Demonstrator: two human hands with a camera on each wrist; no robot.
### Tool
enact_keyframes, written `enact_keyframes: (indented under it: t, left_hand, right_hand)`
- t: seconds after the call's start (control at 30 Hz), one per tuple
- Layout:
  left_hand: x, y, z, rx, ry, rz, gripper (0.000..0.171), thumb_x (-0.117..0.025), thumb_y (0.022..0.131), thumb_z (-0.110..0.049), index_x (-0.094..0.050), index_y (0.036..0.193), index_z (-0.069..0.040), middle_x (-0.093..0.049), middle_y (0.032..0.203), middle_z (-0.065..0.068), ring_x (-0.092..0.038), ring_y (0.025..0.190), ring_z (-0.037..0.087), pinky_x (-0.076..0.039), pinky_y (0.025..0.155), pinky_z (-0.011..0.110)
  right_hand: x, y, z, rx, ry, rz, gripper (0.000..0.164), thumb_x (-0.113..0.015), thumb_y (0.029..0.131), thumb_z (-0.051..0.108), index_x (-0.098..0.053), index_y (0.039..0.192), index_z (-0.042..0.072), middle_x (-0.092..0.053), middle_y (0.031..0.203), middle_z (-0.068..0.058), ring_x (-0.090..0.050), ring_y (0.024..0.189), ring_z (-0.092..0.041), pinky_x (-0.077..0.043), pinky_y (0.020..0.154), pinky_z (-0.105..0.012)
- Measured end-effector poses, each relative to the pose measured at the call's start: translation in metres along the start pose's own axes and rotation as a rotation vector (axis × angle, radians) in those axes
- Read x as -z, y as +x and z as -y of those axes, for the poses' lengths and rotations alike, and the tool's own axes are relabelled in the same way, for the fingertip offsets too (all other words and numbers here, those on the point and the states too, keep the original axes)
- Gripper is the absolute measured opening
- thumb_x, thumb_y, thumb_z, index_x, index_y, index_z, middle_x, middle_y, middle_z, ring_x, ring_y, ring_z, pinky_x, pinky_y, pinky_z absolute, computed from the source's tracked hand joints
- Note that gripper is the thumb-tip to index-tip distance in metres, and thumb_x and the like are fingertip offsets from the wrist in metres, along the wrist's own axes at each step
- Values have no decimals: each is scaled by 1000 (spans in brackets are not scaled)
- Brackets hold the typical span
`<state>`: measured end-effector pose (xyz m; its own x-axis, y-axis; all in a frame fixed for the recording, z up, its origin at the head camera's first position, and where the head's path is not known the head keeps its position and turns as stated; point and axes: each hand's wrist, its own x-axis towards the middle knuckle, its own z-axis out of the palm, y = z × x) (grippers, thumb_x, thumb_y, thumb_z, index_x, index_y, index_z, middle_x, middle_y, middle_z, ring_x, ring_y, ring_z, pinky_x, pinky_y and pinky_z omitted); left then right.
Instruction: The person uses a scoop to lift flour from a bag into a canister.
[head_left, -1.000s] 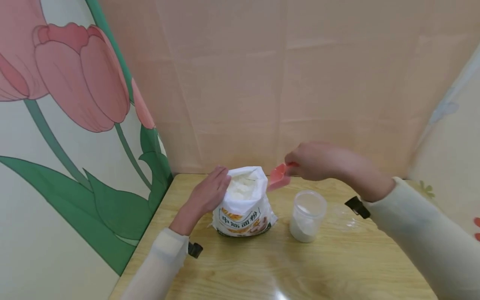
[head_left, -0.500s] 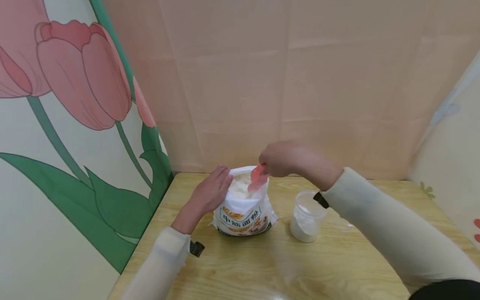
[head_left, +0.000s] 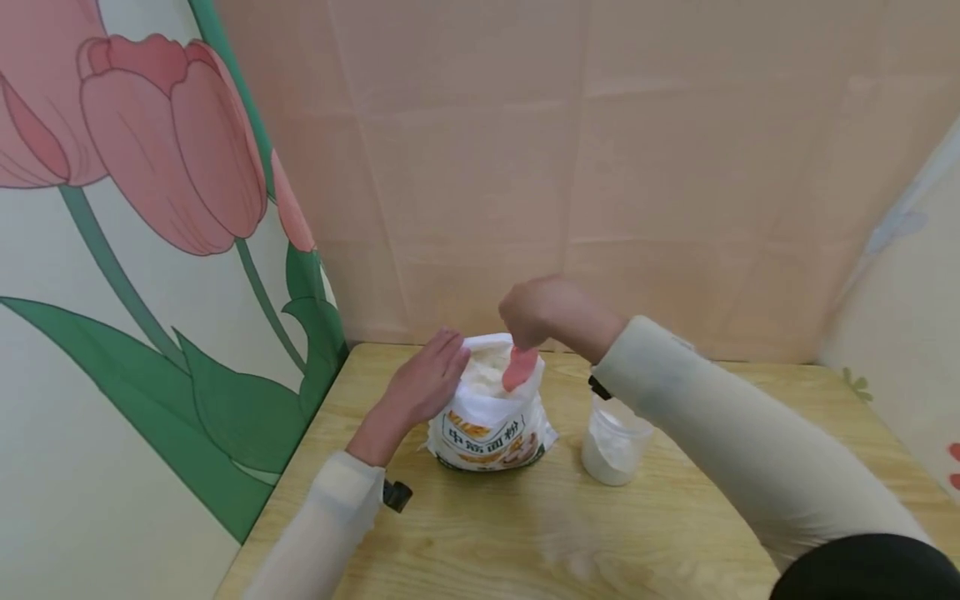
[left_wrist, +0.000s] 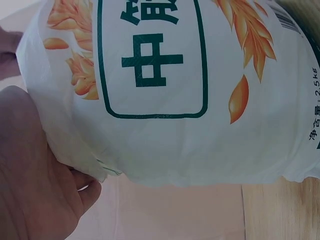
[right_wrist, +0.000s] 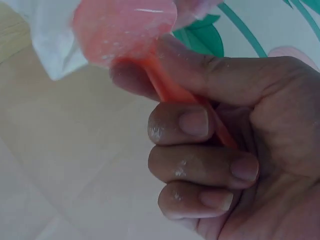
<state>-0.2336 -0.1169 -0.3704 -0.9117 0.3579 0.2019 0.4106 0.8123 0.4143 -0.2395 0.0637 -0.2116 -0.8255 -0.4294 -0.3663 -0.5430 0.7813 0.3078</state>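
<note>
A white flour bag [head_left: 487,429] with its top folded open stands on the table, flour inside. My left hand [head_left: 426,379] holds its upper left side. In the left wrist view, fingers [left_wrist: 90,194] curl at the bag's edge, and the printed front fills most of the picture. My right hand [head_left: 536,312] grips a pink scoop [head_left: 519,369], whose bowl is at the bag's mouth, by the right rim. In the right wrist view, fingers and thumb wrap the handle, and flour specks dot the knuckles. A clear plastic jar [head_left: 613,450], partly filled with flour, stands right of the bag.
The wooden table [head_left: 480,533] meets a beige cloth [head_left: 465,167] behind the bag. On the left rises a wall with a tulip print [head_left: 172,150]. The right sleeve [head_left: 720,425] passes over the jar's top edge and hides part of it.
My right hand has moved left with the scoop, from beside the bag to the right side of its mouth. The left hand stays on the bag.
</note>
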Motion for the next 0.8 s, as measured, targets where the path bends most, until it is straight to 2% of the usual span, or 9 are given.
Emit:
enact_keyframes:
  t: [0.1,0.2,0.37,0.6,0.8]
  left_hand:
    - [0,-1,1,13,0,-1,69,-15,109,-53,-33,159,-9,-26,167,5,-12,157,20,-19,126,43]
    - [1,-1,0,17,-3,1,69,-14,109,-54,-32,159,-10,-26,167,4,-12,157,19,-19,126,41]
    - [2,-1,-2,-1,-11,1,69,-15,109,-52,-33,158,-8,-26,167,6,-13,157,23,-18,126,41]
    - [1,-5,-1,-14,1,14,66,-18,110,-49,-34,158,-7,-28,166,8,-15,156,24,-19,126,42]
    - [3,-8,1,-8,5,17,65,-20,110,-49,-34,158,-7,-28,166,8,-13,156,23,-19,126,43]
  right_hand:
    - [-3,6,9,-32,-8,-1,13,-62,89,13,-60,77,14,-58,81,-2,-50,69,-17,-44,61,-32]
    - [-9,12,15,-51,-3,-22,9,-60,90,12,-63,82,13,-62,86,-3,-53,71,-17,-48,63,-32]
    - [-22,18,21,-68,25,-60,10,-63,90,15,-62,80,15,-62,85,-2,-54,72,-17,-49,62,-33]
    - [-46,24,25,-30,34,-97,18,-68,90,27,-64,80,13,-61,79,-1,-54,70,-19,-50,63,-36]
    - [-60,22,23,-40,130,-153,18,-64,92,25,-67,81,12,-62,79,-2,-56,70,-21,-47,60,-32]
